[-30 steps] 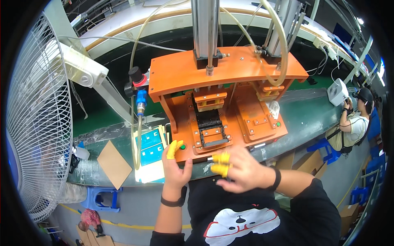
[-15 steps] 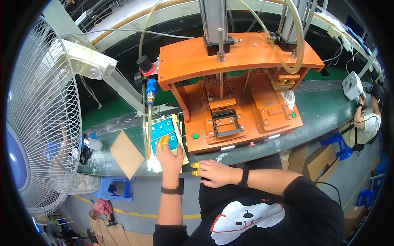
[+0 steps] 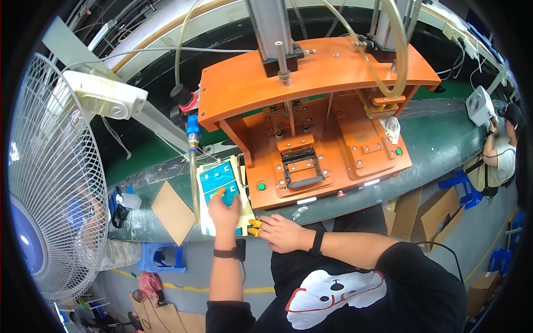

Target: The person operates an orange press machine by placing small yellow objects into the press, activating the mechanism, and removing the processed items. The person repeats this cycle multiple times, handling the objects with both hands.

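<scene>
Resting our left hand (image 3: 225, 210) on teal sheets (image 3: 221, 186) at the counter's front edge (image 3: 333, 202), fingers spread flat, partly covering them; right hand (image 3: 283, 233) seems empty, loosely open.

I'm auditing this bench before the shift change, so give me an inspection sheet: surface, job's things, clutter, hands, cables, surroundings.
Surface: dark green conveyor belt, wrapped in plastic film at the near edge.
Job's things: stack of teal-blue sheets on a pale tray; orange pneumatic press fixture with green round button.
Clutter: brown cardboard square; crumpled white cloth on the fixture.
Hands: left hand on the sheets, yellow finger cot; right hand flat at the bench edge, yellow cots.
Cables: translucent air hoses loop over the press.
Surroundings: white wire-guard fan; blue plastic stool; another person seated.
</scene>
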`<action>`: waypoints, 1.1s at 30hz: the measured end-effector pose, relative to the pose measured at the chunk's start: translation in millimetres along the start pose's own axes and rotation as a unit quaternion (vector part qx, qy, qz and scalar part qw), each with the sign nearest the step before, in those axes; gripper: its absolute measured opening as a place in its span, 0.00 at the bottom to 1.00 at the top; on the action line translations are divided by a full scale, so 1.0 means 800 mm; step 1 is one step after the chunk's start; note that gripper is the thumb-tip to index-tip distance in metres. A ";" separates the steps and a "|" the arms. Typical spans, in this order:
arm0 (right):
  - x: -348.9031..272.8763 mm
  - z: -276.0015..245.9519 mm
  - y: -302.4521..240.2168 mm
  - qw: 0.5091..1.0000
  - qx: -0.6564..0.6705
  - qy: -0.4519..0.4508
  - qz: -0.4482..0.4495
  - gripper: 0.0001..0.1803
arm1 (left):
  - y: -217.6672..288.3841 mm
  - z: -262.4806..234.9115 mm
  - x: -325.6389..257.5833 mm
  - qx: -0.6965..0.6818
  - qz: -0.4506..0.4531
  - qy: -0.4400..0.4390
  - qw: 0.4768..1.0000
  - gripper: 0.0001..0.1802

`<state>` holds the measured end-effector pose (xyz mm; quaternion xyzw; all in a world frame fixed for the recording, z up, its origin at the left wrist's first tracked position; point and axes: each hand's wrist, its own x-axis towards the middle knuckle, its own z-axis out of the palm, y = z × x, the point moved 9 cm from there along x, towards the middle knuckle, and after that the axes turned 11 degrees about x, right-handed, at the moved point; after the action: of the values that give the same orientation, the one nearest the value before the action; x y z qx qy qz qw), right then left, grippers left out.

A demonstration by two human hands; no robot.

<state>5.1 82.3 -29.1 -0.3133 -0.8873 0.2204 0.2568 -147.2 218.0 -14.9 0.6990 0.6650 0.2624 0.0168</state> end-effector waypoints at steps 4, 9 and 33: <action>0.000 -0.002 -0.003 1.000 -0.025 0.008 -0.005 0.27 | -0.121 -0.006 0.050 -0.054 -0.146 -0.013 0.988 0.29; 0.003 -0.003 -0.006 1.000 -0.014 0.012 -0.016 0.29 | -0.271 -0.092 0.090 -0.124 -0.233 0.052 0.963 0.20; -0.058 -0.378 -0.026 0.957 -0.128 0.260 -0.013 0.09 | 0.215 -0.089 -0.019 -0.457 0.064 -0.276 0.843 0.20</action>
<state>206.9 106.7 201.0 -0.3782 -0.8148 0.0125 0.4392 -16.1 160.8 105.3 0.6969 0.3916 0.3328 0.5002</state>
